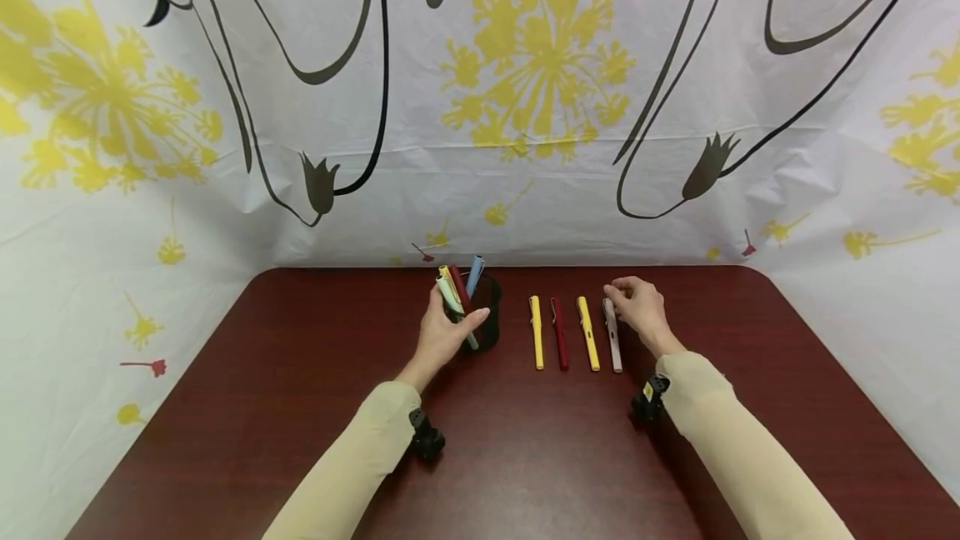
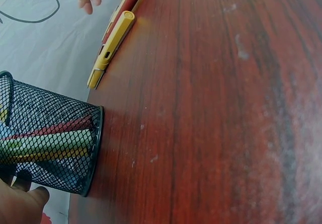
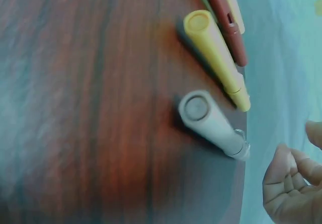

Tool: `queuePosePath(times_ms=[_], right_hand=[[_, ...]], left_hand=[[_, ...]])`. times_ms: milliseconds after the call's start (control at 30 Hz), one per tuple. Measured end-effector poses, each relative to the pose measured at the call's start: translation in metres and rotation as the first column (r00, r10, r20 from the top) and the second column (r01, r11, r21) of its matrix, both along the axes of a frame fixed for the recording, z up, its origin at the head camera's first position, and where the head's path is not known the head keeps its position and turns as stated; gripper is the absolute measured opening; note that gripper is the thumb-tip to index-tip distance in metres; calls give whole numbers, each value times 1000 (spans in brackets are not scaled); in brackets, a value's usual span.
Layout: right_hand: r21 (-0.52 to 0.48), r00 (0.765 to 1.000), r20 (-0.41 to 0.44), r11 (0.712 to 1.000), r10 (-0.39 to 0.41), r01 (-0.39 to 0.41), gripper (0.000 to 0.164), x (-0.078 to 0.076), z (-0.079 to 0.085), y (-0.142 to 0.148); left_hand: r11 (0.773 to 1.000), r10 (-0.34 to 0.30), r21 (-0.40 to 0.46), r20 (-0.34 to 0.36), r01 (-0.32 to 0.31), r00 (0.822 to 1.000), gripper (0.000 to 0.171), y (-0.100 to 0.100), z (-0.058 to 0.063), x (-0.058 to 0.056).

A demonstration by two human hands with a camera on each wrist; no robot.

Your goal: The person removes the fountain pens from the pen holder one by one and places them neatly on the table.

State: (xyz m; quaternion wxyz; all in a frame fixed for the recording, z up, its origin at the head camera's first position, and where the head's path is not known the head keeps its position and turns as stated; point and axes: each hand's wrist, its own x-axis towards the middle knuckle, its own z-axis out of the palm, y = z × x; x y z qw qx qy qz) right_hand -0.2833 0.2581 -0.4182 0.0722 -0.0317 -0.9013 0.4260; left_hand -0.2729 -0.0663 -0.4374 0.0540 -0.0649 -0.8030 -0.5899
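Note:
My left hand [image 1: 438, 336] grips a black mesh pen cup [image 1: 489, 330], its thumb across the near side. Inside the cup stand several pens: a pale green pen [image 1: 447, 292], a dark red pen [image 1: 460, 286], a blue pen [image 1: 476, 272] and a yellow one. Through the mesh cup [image 2: 55, 100] their barrels show in the left wrist view. My right hand [image 1: 639, 311] hovers by the clip end of a grey pen [image 1: 612, 336], fingers loosely bent. In the right wrist view the hand [image 3: 297, 189] is apart from the grey pen [image 3: 214, 126], holding nothing.
Left of the grey pen, a yellow pen [image 1: 588, 334], a dark red pen [image 1: 559, 334] and another yellow pen [image 1: 536, 333] lie in a row. They rest on a dark reddish-brown table [image 1: 300, 407]. A patterned white cloth [image 1: 450, 190] hangs behind the table's far edge.

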Motion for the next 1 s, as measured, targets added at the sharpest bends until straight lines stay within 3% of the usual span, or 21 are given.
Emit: queuePosePath(times_ms=[233,400,733,1000], right_hand=[[95,995,94,995,25,-34,44,3,-9,6],[128,995,96,991,32,-44,45,3,-14,8],[130,995,-89,991,37,-25,41,-1,1,-11],[23,966,-215,990,144,-143,34,-2,30,-67]], left_hand=[[1000,-4,7,-2,4,1000,96,-1,0,0],[1000,-1,3,-2,1,1000,96,-1,0,0],[1000,3,-12,2,-3,1000,96,-1,1,0],[1000,-4,-10,3,4,1000,96,0,1,0]])
